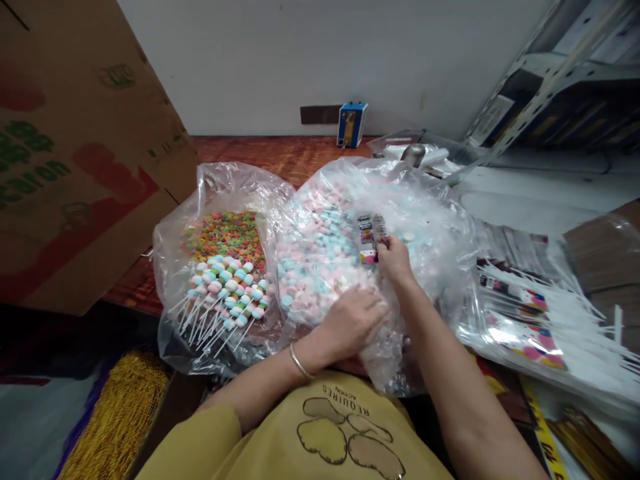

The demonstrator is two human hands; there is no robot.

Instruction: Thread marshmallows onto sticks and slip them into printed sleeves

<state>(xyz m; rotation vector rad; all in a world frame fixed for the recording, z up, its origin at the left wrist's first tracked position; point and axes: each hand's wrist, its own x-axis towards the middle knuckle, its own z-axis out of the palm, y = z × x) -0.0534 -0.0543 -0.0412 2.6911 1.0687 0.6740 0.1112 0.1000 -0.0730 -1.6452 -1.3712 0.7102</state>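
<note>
My right hand [395,259] pinches a small clear packet with printed labels [369,239], held above a large clear plastic bag [425,200]. Pink, white and blue marshmallows [320,233] fill that bag. Lower down, my left hand [356,317] is closed on the bag's crumpled near edge, its fingertips partly lost in the plastic. To the left, marshmallow sticks [227,287] lie in a pile with their white sticks toward me. They rest on another clear bag [175,233], beside small orange, green and red cereal rings [225,233].
A large cardboard box [90,180] stands at the left. Printed packets with white sticks [540,327] are stacked at the right. Behind the bags are a small blue box [352,125] and a clear tray [450,157]. A metal shelf [545,73] rises at the right.
</note>
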